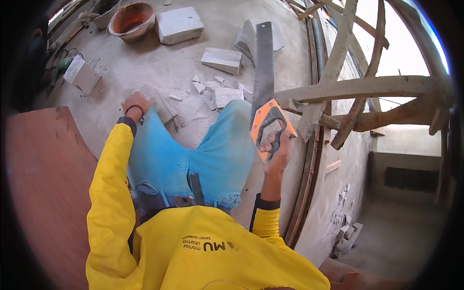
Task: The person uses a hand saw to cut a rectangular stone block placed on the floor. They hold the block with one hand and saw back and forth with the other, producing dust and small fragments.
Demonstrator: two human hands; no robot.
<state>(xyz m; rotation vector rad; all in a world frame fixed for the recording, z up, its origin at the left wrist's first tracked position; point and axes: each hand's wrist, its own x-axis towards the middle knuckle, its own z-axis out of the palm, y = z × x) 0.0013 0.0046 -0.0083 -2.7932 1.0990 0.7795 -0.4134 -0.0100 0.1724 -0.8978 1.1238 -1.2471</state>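
Observation:
A hand saw (264,72) with an orange and black handle is raised, its blade pointing away from me. My right hand (279,143) is closed round that handle. Beyond my left knee, my left hand (137,102) is at the end of a pale lightweight block (160,102). The fingers of that hand blend into the block and my trousers, so their grip is unclear. My blue-clad knee hides the block's lower part. Broken block pieces (226,96) and white crumbs lie on the floor past my knees.
Cut blocks (179,26) and a wedge-shaped piece (222,60) lie farther off, near an orange-brown bucket (132,22). Another block (81,75) stands at left beside a reddish-brown board (48,188). Rough wooden poles (357,90) jut in from the right, above a lower area.

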